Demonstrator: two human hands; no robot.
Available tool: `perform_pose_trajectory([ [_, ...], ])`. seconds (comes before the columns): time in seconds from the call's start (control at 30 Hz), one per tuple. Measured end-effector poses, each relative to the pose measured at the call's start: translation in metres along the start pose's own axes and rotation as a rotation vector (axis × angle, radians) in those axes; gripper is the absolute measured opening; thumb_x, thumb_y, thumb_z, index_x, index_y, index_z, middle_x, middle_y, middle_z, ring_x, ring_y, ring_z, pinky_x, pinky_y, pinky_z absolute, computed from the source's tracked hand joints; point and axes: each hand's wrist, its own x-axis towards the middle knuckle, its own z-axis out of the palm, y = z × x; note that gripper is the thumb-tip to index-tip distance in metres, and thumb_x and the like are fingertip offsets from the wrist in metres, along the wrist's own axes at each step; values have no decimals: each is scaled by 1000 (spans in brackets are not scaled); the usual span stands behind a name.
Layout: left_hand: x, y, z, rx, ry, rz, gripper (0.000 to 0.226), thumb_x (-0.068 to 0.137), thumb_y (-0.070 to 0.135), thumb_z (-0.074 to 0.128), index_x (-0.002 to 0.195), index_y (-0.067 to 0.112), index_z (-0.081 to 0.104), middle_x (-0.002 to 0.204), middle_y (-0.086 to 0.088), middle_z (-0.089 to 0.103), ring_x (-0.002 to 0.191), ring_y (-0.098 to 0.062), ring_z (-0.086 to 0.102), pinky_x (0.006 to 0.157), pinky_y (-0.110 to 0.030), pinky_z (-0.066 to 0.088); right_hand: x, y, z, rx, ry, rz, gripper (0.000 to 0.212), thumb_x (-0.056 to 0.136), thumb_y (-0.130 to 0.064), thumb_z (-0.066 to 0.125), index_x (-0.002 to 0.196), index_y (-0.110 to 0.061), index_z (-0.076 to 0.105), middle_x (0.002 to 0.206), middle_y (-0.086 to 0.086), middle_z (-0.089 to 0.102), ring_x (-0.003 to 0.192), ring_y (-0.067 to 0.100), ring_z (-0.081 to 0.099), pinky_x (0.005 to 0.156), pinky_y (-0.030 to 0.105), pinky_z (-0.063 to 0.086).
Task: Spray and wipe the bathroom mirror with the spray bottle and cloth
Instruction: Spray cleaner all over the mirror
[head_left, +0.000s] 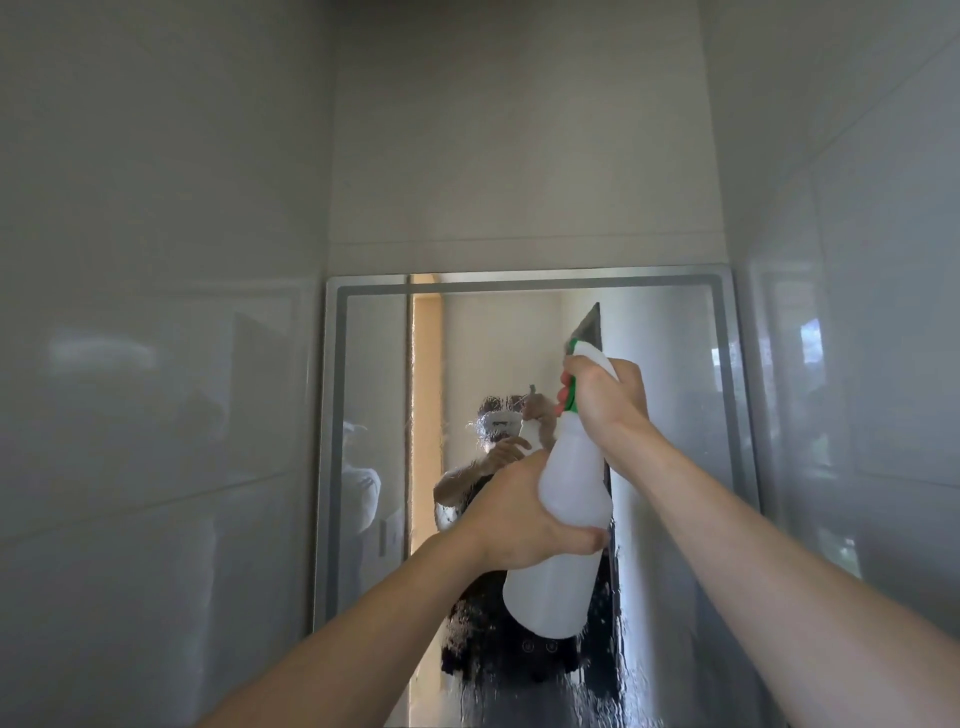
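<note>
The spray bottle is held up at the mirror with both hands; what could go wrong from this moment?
1. No cloth is in view, and both the left hand and right hand grip the spray bottle. Liquid already runs down the mirror and may dry into streaks before wiping.
2. More spray on the wet lower glass may drip off the mirror's bottom edge.
3. The nozzle points close to the glass, so mist may bounce back at the person.

Mirror (675, 415) bottom edge out of frame

Translucent white spray bottle (563, 525) with green-and-red trigger head. Silver-grey framed mirror (670, 415) (streaked with droplets); glossy pale-grey wall tiles (156, 364).
</note>
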Motion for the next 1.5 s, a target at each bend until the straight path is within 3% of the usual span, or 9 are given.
perform_pose_trajectory([
  [0.17, 6, -2, -4, -131, -38, -15, 76, 58, 31, 100, 123, 31, 60, 111, 12, 73, 105, -6, 68, 97, -34, 56, 5, -13, 3, 6, -60, -2, 17, 84, -11, 60, 68, -9, 64, 66, 9, 63, 59, 23, 62, 65, 31, 48],
  [0.3, 18, -5, -6, -109, -5, -35, 90, 46, 51, 99, 124, 32, 58, 114, 11, 72, 109, -11, 68, 98, -42, 56, 17, -19, 8, 18, -36, 29, 17, 82, -14, 58, 66, -9, 61, 62, 9, 61, 56, 26, 58, 66, 35, 51],
  [0.6, 19, -2, -24, -71, 32, -69, 87, 45, 47, 97, 122, 31, 58, 113, 9, 69, 106, -15, 66, 96, -43, 57, 23, -19, 20, 87, -54, -50, 15, 81, -15, 60, 68, -9, 65, 64, 7, 66, 64, 22, 67, 79, 39, 55],
  [0.73, 15, -2, -33, -43, 33, -99, 63, 58, 35, 99, 106, 36, 57, 106, 11, 68, 102, -16, 67, 92, -40, 57, 23, -22, 28, 92, -71, -19, 17, 82, -15, 57, 66, -11, 62, 61, 8, 61, 58, 25, 60, 70, 38, 52],
  [0.87, 7, -5, -36, -17, 44, -107, 73, 49, 47, 97, 110, 37, 57, 106, 15, 69, 103, -13, 67, 94, -43, 57, 16, -18, 38, 57, -68, -1, 21, 82, -15, 57, 61, -12, 59, 57, 4, 56, 54, 24, 55, 64, 35, 51],
  [1.1, -8, -14, -44, -3, 80, -62, 64, 62, 26, 98, 106, 43, 54, 104, 17, 68, 99, -3, 65, 90, -32, 57, 6, -12, 57, 60, -203, -58, 28, 78, -15, 59, 51, -15, 63, 60, 7, 63, 67, 28, 63, 68, 37, 50],
  [1.3, -22, -27, -45, 5, 56, -73, 71, 60, 31, 97, 115, 43, 53, 107, 20, 65, 101, 0, 63, 88, -26, 54, -3, -3, 75, -22, -229, -1, 15, 79, -17, 55, 69, -8, 61, 59, 9, 54, 58, 24, 54, 61, 33, 48],
  [1.4, -27, -33, -50, -5, 91, -91, 69, 61, 28, 98, 109, 45, 52, 95, 32, 65, 89, 11, 61, 72, -9, 47, -7, -1, 80, 15, -226, -43, 20, 81, -17, 55, 71, -2, 64, 63, 9, 57, 61, 23, 59, 64, 33, 50],
  [1.5, -31, -34, -54, -36, 97, -107, 67, 61, 26, 99, 105, 46, 52, 97, 24, 66, 91, 6, 63, 73, -14, 51, -6, 0, 83, 31, -226, -48, 22, 80, -17, 56, 67, -4, 67, 62, 5, 66, 67, 22, 67, 69, 32, 51],
])
